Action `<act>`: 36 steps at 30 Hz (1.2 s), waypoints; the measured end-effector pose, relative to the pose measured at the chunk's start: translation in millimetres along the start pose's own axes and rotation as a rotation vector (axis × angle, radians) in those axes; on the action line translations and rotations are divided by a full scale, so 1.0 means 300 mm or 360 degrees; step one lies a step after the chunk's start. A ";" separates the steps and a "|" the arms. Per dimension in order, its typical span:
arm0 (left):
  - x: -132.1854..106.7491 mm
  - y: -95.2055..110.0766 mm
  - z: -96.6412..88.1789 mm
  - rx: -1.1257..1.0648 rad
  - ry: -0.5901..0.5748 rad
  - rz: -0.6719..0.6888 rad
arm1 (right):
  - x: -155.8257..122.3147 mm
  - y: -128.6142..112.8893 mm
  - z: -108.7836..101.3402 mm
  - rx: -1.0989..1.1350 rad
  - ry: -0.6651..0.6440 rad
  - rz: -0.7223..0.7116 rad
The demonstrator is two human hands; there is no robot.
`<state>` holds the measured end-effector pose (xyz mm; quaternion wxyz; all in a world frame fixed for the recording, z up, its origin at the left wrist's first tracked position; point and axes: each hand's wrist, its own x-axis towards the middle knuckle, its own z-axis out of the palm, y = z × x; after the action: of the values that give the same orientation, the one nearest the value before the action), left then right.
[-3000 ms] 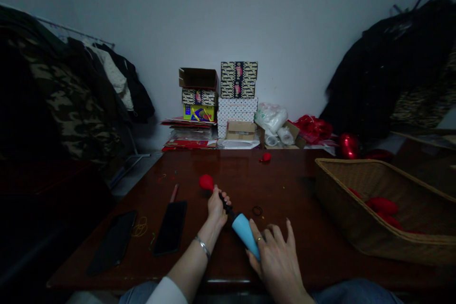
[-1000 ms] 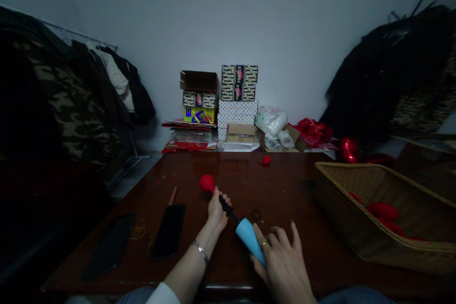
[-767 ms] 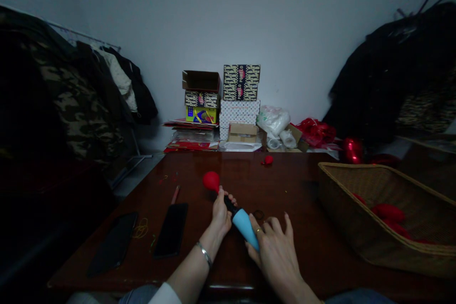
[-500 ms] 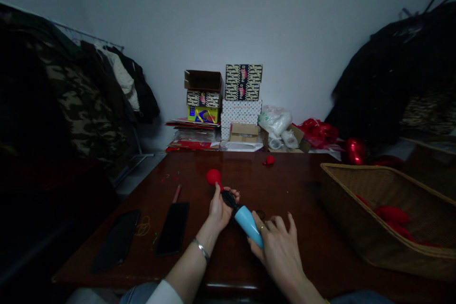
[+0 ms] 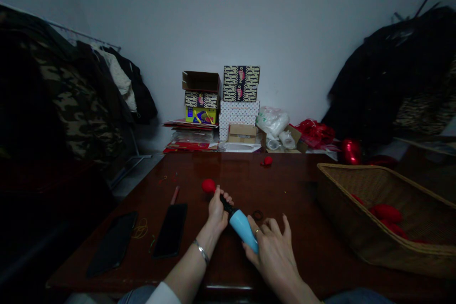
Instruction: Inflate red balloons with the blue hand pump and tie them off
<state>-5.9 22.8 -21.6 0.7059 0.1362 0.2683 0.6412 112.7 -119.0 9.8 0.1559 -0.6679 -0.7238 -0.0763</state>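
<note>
My left hand [image 5: 218, 210] is closed around the black front end [image 5: 225, 202] of a light blue tool, which could be a hand pump. Its thumb presses on the neck of a small round red balloon [image 5: 208, 185], whose body sticks out past the fingertips. My right hand [image 5: 274, 242] grips the tool's light blue body [image 5: 243, 230] between thumb and forefinger, with the other fingers spread. Where the balloon neck meets the black end is hidden by my left hand. A black ring [image 5: 257, 215] lies on the table just beyond my right hand.
A wicker basket [image 5: 338, 223] holding red items stands at right. Two dark flat devices, one a phone [image 5: 171, 230], and yellow rubber bands [image 5: 140, 229] lie at left. Another small red balloon [image 5: 267, 160] rests near the far edge. Stacked boxes [image 5: 239, 114] stand behind the table [image 5: 299, 185].
My left hand has closed more tightly over the black end, covering more of it. The balloon has dropped slightly and looks a little smaller. The view has shifted slightly.
</note>
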 end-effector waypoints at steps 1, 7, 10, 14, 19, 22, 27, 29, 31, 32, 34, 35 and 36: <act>0.004 0.004 0.000 0.0008 0.0031 0.0016 | -0.003 -0.003 -0.002 -0.0023 0.0008 -0.0012; 0.039 0.039 -0.014 0.0009 0.0056 0.0042 | -0.047 0.026 0.008 -0.0103 0.0143 -0.0118; 0.052 0.051 -0.022 0.0002 0.0055 0.0056 | -0.081 0.060 0.015 -0.0125 0.0287 -0.0190; 0.061 0.063 -0.022 -0.0020 0.0084 0.0093 | -0.125 0.105 0.007 -0.0152 0.0447 -0.0299; 0.048 0.053 -0.014 -0.0075 0.0087 0.0013 | -0.151 0.134 0.001 -0.0187 0.0480 -0.0349; 0.030 0.035 -0.006 -0.0135 0.0061 -0.0026 | -0.144 0.128 0.007 -0.0193 0.0381 -0.0325; 0.002 0.007 0.007 -0.0135 0.0050 -0.0034 | -0.106 0.079 0.000 -0.0163 0.0161 -0.0140; -0.005 -0.001 0.009 -0.0109 0.0045 -0.0038 | -0.086 0.056 -0.009 -0.0176 0.0093 -0.0091; -0.011 -0.010 0.010 -0.0093 0.0028 -0.0044 | -0.066 0.037 -0.018 -0.0188 0.0044 -0.0079; -0.013 -0.015 0.011 -0.0091 0.0021 -0.0044 | -0.056 0.029 -0.021 -0.0194 0.0032 -0.0076; -0.018 -0.025 0.014 -0.0092 0.0018 -0.0038 | -0.037 0.017 -0.026 -0.0208 0.0022 -0.0072; -0.020 -0.030 0.015 -0.0087 0.0019 -0.0038 | -0.028 0.012 -0.026 -0.0214 0.0021 -0.0068; -0.021 -0.034 0.016 -0.0078 0.0023 -0.0037 | -0.019 0.008 -0.026 -0.0217 0.0019 -0.0064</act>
<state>4.9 16.0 -21.8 0.7146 0.1112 0.2591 0.6402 116.4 -126.8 15.0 0.1129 -0.6617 -0.7293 -0.1325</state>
